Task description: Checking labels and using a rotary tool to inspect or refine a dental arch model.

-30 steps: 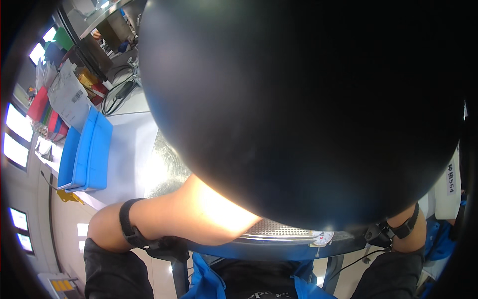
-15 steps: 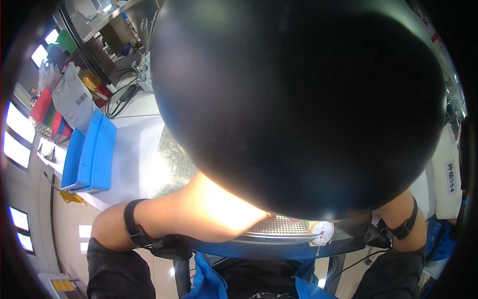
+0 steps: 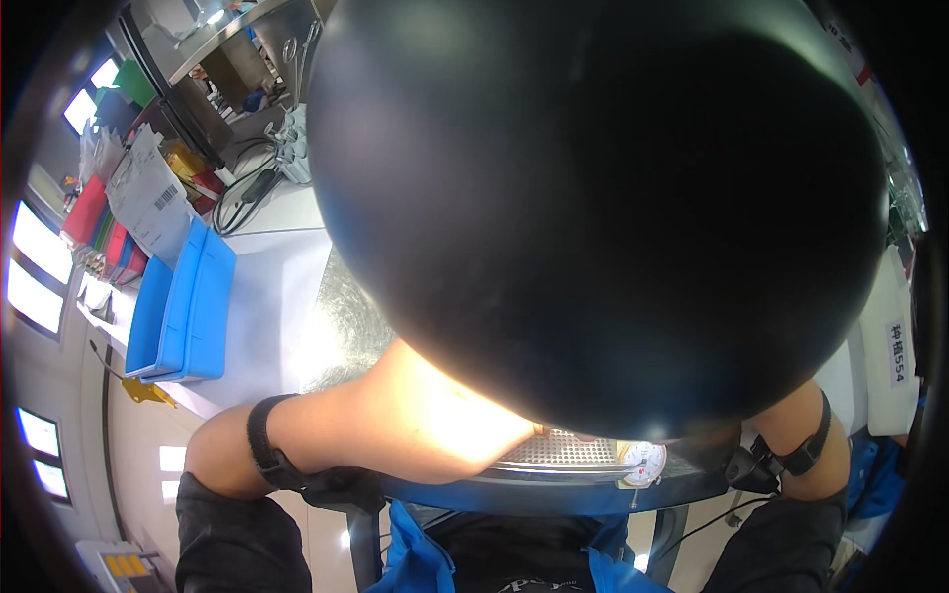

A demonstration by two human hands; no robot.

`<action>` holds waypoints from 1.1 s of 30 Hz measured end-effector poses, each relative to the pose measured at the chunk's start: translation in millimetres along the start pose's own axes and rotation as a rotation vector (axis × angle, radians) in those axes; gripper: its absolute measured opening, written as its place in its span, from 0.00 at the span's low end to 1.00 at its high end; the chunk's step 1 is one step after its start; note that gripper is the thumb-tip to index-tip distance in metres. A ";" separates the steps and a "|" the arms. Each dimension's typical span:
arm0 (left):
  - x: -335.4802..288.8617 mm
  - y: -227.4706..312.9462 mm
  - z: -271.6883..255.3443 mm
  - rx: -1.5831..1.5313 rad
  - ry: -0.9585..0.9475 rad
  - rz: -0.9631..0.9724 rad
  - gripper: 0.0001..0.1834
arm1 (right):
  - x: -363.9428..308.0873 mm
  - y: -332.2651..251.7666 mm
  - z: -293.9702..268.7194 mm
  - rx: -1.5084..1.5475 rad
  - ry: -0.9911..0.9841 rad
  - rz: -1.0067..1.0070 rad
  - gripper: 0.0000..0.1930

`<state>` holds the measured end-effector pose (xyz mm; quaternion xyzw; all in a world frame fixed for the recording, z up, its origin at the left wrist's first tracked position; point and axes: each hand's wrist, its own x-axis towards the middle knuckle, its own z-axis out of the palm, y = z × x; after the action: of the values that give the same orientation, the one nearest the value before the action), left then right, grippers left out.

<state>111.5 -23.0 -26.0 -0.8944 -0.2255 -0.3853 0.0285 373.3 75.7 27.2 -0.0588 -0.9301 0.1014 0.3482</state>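
Observation:
A large, blurred black rounded object (image 3: pixel 603 217) fills the middle of the head view and covers most of both hands. My left forearm (image 3: pixel 366 425) reaches in from the left, brightly lit. Only a sliver of my left hand (image 3: pixel 529 427) shows at the dark object's lower edge, beside a perforated metal plate (image 3: pixel 563 449). My right forearm (image 3: pixel 791 425) comes in from the right and goes under the same object, hiding that hand. Between the arms, a round white dial gauge (image 3: pixel 644 463) sits at the bench's front edge. Whatever my fingers hold is hidden.
Blue plastic bins (image 3: pixel 193 306) stand at the left, near a printed paper sheet (image 3: pixel 148 183) and red folders (image 3: pixel 99 222). A black cable (image 3: pixel 242 203) lies behind them. A brushed metal sheet (image 3: pixel 346 326) covers part of the bench. A white labelled panel (image 3: pixel 890 341) stands at the right.
The whole view has shifted very slightly. Both arms keep nearly the same pose, and the dial gauge appears a little farther right.

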 end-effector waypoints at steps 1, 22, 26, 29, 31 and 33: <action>-2.8 -2.4 1.3 0.099 -0.055 0.068 0.09 | -0.2 0.1 0.7 0.000 -0.006 0.001 0.14; -1.3 3.3 2.8 0.030 0.025 0.022 0.10 | -1.0 -14.6 -10.8 -0.037 -0.145 0.098 0.14; -11.6 1.8 -0.6 0.018 0.012 -0.037 0.10 | -2.2 1.0 5.4 0.027 -0.143 0.064 0.15; -7.6 -4.1 2.4 0.238 -0.068 0.127 0.10 | 0.0 -10.4 -8.6 -0.041 -0.135 0.073 0.16; 7.8 11.2 -5.6 -0.386 0.058 -0.340 0.10 | -0.3 -7.0 -7.0 -0.034 -0.092 0.058 0.16; 17.0 16.5 -14.3 -0.071 -0.090 -0.209 0.09 | 0.5 -8.0 -8.7 -0.035 -0.057 0.051 0.17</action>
<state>119.1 -34.5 -2.0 -0.8828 -0.3048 -0.3533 -0.0539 378.3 69.2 35.8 -0.0857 -0.9394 0.0958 0.3179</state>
